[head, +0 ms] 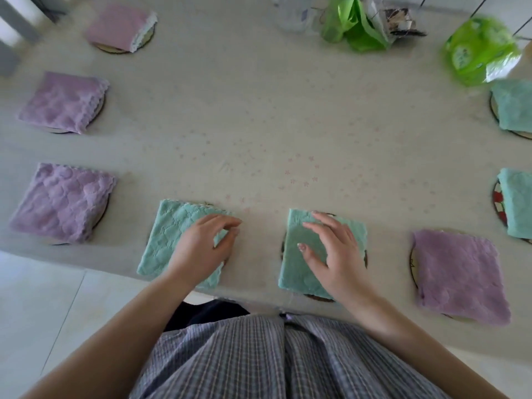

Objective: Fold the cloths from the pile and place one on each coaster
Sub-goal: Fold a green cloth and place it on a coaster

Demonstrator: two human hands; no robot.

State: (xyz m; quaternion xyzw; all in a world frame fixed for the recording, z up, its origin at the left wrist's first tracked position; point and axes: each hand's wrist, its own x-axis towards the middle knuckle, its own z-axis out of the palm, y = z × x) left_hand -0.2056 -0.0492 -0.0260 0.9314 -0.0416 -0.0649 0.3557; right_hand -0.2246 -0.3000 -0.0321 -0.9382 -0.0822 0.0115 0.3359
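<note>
Last placing step, prob.: L hand (201,243), fingers curled, rests on teal cloth (167,234); R hand (331,249), fingers apart, presses second cloth (299,269). Only smoothing is needed next.

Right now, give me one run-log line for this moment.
left hand: resting on folded teal terry cloth | right hand: flat on second folded teal terry cloth | round coaster under it | pile: not visible

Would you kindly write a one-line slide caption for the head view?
Left hand and right hand rest on two folded teal cloths at the table's near edge.
</note>
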